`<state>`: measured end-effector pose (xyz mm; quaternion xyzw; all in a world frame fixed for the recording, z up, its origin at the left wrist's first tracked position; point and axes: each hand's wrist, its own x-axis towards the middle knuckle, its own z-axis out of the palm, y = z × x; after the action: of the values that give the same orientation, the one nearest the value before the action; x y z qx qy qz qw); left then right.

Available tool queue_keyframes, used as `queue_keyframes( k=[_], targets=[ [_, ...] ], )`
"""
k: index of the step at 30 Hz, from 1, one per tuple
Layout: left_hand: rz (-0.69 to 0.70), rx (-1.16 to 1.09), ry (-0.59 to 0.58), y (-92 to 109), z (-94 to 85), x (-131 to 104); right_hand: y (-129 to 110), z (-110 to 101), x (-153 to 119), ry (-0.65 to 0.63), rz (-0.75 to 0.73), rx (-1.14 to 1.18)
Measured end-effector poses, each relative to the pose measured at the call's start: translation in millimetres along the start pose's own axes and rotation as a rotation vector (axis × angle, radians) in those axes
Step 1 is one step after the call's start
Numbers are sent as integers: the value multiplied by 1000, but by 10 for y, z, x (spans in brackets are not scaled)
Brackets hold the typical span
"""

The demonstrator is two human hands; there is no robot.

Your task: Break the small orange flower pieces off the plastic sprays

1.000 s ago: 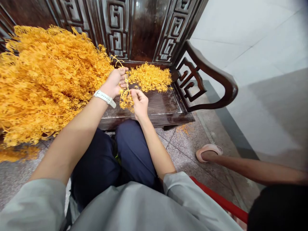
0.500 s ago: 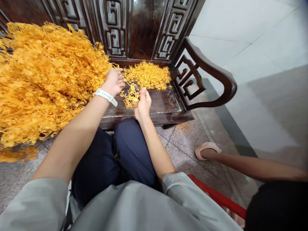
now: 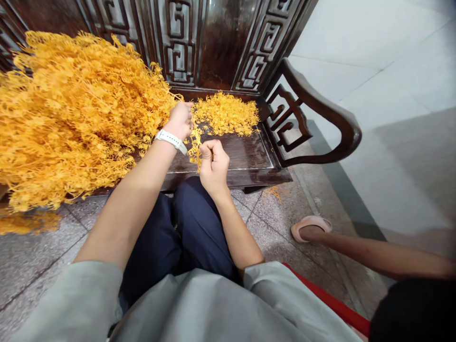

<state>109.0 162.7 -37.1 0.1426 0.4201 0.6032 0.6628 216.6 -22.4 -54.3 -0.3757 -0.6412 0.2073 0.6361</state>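
Yellow-orange, a feathery branching sprig (image 3: pixel 195 143) hangs at the frame's centre, its upper stem held in the curled fingers of the left hand (image 3: pixel 182 121). Right-hand (image 3: pixel 214 164) fingers are closed in a pinch at the sprig's edge; whether a strand is between them, I cannot tell. A huge heap of matching sprigs (image 3: pixel 81 114) fills the left side, crowding the left forearm, which wears a white strap (image 3: pixel 171 141). Right of upper centre, a smaller yellow pile (image 3: pixel 228 114) lies on the dark wooden surface (image 3: pixel 245 154), hemmed by a carved backrest (image 3: pixel 223 47) and curved armrest (image 3: pixel 322 105). Lower right, another person's pink-shod foot (image 3: pixel 310 228) rests on speckled floor tiles.
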Motion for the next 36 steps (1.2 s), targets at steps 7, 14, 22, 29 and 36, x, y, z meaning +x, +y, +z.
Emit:
queue_keyframes(
  k=[7, 14, 22, 29, 36],
  targets=[
    [4, -129, 110, 492, -440, 271, -912, -277, -315, -602, -171, 311],
    [-70, -142, -27, 559, -550, 183, -776, -681, 348, -1524, -446, 1045],
    [-150, -158, -225, 573, -391, -167, 326, -650, 551, 318, 852, 1284],
    [-197, -33, -423, 563, -159, -586, 611, -308, 274, 181, 826, 633],
    [-157, 256, -575, 458, -27, -726, 537, -71, 227, -242, 936, 796]
  ],
)
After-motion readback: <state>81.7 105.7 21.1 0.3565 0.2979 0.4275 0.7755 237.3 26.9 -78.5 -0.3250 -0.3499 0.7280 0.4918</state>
